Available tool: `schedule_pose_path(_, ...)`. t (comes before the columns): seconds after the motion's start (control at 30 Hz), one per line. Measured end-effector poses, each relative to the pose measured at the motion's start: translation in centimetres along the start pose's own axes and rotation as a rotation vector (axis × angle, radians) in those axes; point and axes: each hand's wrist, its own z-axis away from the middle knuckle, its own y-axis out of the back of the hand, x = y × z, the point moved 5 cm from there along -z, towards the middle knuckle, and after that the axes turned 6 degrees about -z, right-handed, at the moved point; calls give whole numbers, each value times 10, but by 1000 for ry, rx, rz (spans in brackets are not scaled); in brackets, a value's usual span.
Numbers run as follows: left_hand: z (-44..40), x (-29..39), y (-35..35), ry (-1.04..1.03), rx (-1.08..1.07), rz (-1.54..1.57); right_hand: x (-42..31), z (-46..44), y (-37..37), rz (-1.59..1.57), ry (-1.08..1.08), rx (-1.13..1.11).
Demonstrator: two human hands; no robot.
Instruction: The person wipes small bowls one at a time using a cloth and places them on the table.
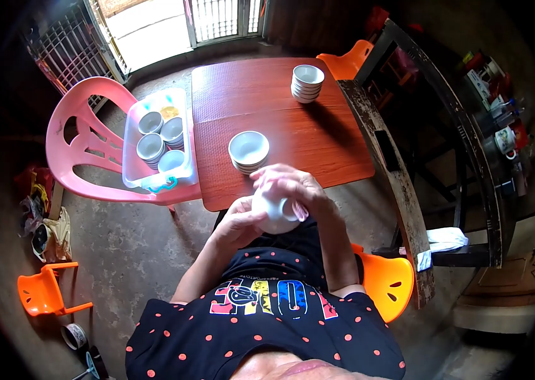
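**Bowl between two hands, just off the table's near edge**

We find the white bowl (269, 217) above the lap, just off the near edge of the red-brown table (217, 88), tipped so that its foot faces near and right. The left hand (241, 221) has thumb and fingers clamped on the bowl's left side. The right hand (296, 183) arches over the top, fingers bent and close together; blur there, so we cannot tell whether they grip or only rub. A pinkish scrap (302, 211) shows by the foot (cloth, perhaps; we would not swear to it).

We judge the step in hand to be work on this one bowl, probably wiping its outside. On the table, near and left, stands a short stack (248, 149); a taller stack (307, 79) stands far right. Left of the table, a clear tub (127, 149) at the pink chair (71, 171) holds more bowls.

As we read it, the next move calls for a steady left hold while the right works round the foot, with the rim kept clear of the short stack just beyond
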Motion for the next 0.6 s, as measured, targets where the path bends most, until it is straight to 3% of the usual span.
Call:
schedule_pose_path(0.1, 4, -1, 11, -37, -10, 164, -11, 1, -3, 125, 290, -71)
schedule_pose_path(0.17, 2, 6, 8, -80, 20, 262, 1, 17, -8, 150, 397, 256)
schedule_pose_path(0.27, 6, 7, 26, -120, 149, 476, 28, 37, -33, 524, 672, 492)
schedule_pose_path(0.33, 6, 1, 38, -111, 84, 494, 29, 45, -43, 770, 847, 591)
schedule_pose_path(0.43, 2, 4, 20, -80, -3, 380, -19, 34, -43, 847, 739, 441)
schedule_pose_path(0.47, 1, 4, 13, -77, -28, 322, -30, 26, -38, 870, 674, 293)
schedule_pose_path(0.57, 7, -10, 10, 28, -66, 244, -29, 9, -22, 567, 309, -104)
schedule_pose_path(0.6, 8, -10, 10, 36, -106, 181, -22, 7, -18, 356, 171, -89)
